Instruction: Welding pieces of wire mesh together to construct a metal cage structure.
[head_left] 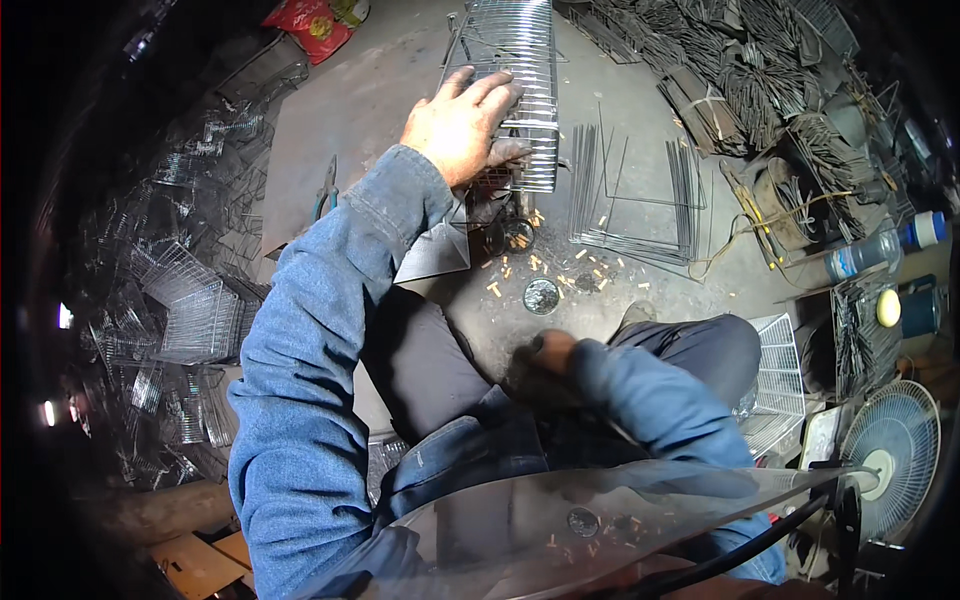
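Note:
My left hand (458,125) reaches forward and grips a shiny wire basket (538,95), fingers on its wires and thumb at its near side. Beside the basket lies a flat metal sheet (310,130) with blue-handled pliers (326,192) on it. My right hand (553,352) is low between my knees, dark and smeared, and its fingers cannot be made out. Just beyond it a small round dark dish (541,296) sits on the floor among scattered short orange-tan stubs (507,268). Bent wire frames (640,215) stand grouped to the right.
Finished-looking wire baskets (195,310) are heaped on the left. Bundles of wire rods (760,90) lie at the far right, with a yellow cord (755,215) near them. A plastic bottle (865,258) and a fan (893,450) are on the right. A clear visor (560,530) crosses the lower view.

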